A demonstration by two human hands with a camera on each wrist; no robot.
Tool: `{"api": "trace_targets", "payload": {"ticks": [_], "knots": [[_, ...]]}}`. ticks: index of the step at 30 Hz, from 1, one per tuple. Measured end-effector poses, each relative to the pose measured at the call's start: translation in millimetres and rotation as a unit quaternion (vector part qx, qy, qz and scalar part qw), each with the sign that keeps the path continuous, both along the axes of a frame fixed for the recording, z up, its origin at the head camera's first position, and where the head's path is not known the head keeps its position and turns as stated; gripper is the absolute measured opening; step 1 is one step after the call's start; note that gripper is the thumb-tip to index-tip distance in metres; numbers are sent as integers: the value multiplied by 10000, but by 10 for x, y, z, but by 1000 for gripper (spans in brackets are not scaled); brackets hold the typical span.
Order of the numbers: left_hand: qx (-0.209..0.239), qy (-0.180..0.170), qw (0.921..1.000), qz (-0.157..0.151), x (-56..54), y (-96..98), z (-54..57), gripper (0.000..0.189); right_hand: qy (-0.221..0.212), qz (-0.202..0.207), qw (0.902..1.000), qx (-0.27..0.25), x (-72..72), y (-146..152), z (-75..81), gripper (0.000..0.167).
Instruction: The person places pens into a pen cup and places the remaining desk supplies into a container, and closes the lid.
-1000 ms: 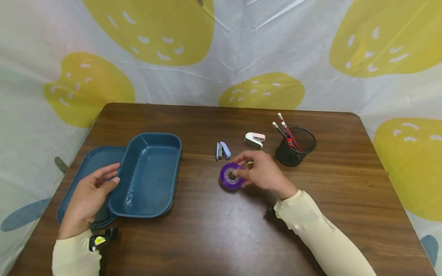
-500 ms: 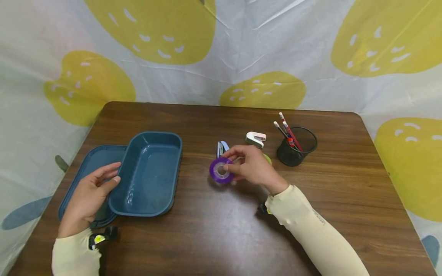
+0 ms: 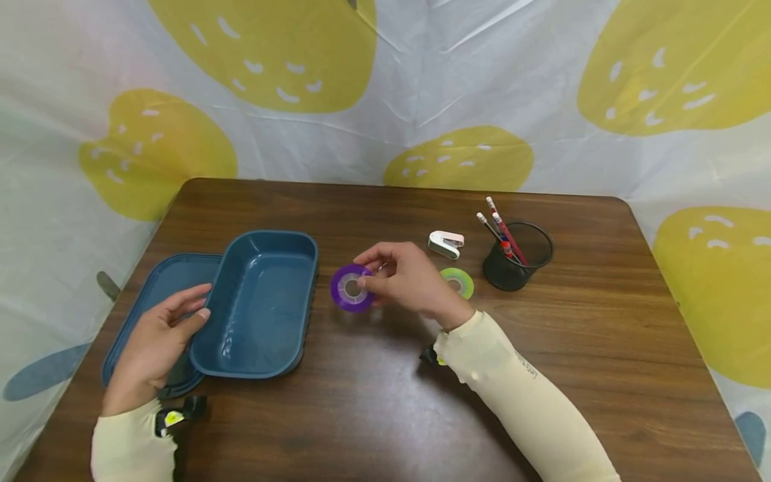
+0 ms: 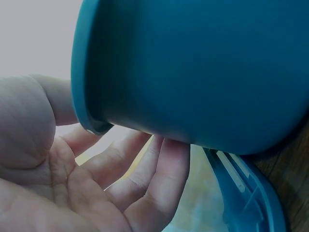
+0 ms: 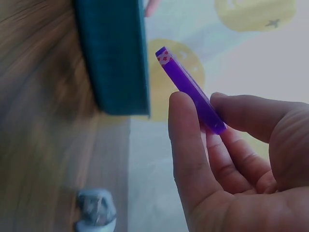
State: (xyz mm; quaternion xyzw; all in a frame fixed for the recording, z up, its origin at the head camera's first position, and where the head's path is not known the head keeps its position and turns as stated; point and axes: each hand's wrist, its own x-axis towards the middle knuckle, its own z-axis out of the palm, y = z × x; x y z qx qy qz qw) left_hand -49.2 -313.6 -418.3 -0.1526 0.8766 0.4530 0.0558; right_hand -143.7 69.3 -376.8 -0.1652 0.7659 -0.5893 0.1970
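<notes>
My left hand (image 3: 158,338) is at the left side of a blue rectangular food container (image 3: 259,308). Its thumb lies by the rim, and its loosely extended fingers (image 4: 166,179) rest against the outer wall in the left wrist view. My right hand (image 3: 409,281) pinches a purple tape roll (image 3: 339,289) between thumb and fingers, right of the container. In the right wrist view the purple roll (image 5: 188,89) is seen edge-on, tilted. A green tape roll (image 3: 462,281) lies partly behind the right wrist. The lilac stapler is hidden in the head view.
The container stands partly over a blue lid (image 3: 159,288). A white stapler (image 3: 446,244) lies behind the green roll. At right stands a black mesh pencil cup (image 3: 506,273) with several pencils. A patterned cloth (image 3: 337,147) hangs behind the brown table (image 3: 373,408).
My right hand has carried the purple tape roll left toward the container, uncovering the green roll and covering the lilac stapler. The left hand and container have stayed in place.
</notes>
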Motion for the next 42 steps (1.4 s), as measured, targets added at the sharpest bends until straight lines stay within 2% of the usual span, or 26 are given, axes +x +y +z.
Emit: {"api": "trace_targets", "payload": {"ticks": [9, 15, 21, 31, 42], "knots": [[30, 46, 10000, 28, 5, 13, 6, 52, -234, 277, 9985, -420, -47, -334, 125, 28], [114, 99, 9999, 21, 20, 6, 4, 53, -410, 464, 9976, -317, -59, -538, 143, 29], [82, 70, 9999, 9, 13, 6, 2, 53, -525, 645, 9965, -63, -41, -752, 75, 26], [173, 166, 9997, 17, 26, 6, -6, 53, -374, 851, 9949, 394, 57, -999, -41, 23], [243, 146, 9996, -16, 35, 3, 1, 53, 202, 1183, 9867, 1092, 152, -1098, -39, 13]]}}
